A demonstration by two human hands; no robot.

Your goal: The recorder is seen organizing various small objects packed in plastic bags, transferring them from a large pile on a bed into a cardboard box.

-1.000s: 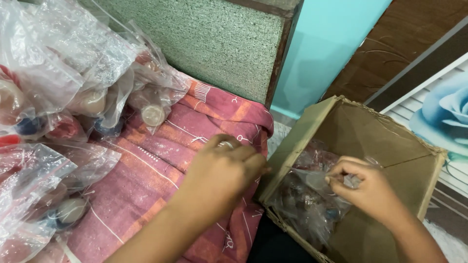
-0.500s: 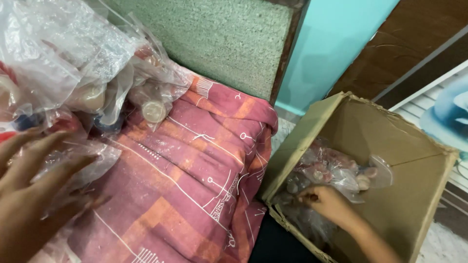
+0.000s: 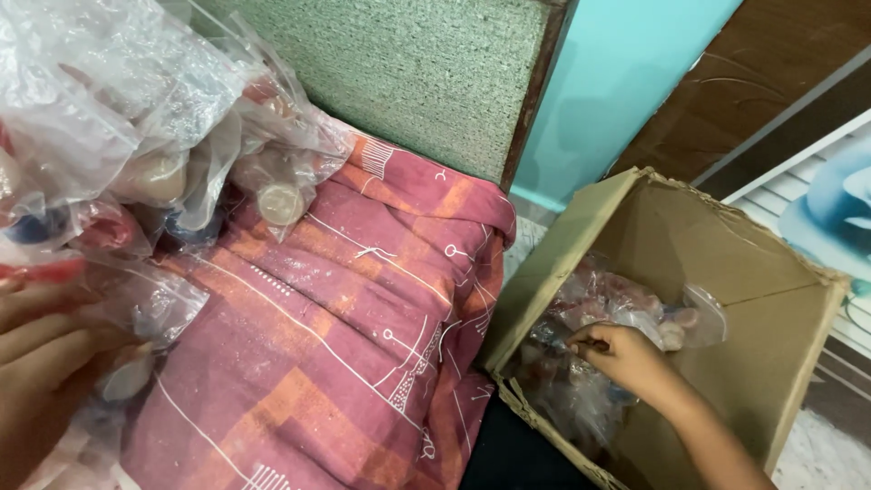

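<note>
My left hand (image 3: 41,363) lies at the lower left on a heap of clear plastic bags (image 3: 118,136) holding small round items; its fingers rest spread on one bag (image 3: 154,304). My right hand (image 3: 621,358) reaches down into an open cardboard box (image 3: 771,299) at the right. Its fingers are curled on a clear plastic bag of small items (image 3: 635,308) lying inside the box.
A pink and orange patterned cloth (image 3: 345,308) covers the surface between the bag heap and the box. Behind it stands a green textured board (image 3: 417,73) with a dark wooden edge, then a turquoise wall (image 3: 626,82). A picture of a blue flower (image 3: 830,218) leans at the far right.
My left hand has moved from the box's edge across the cloth to the bag heap at the left. My right hand has sunk lower into the box.
</note>
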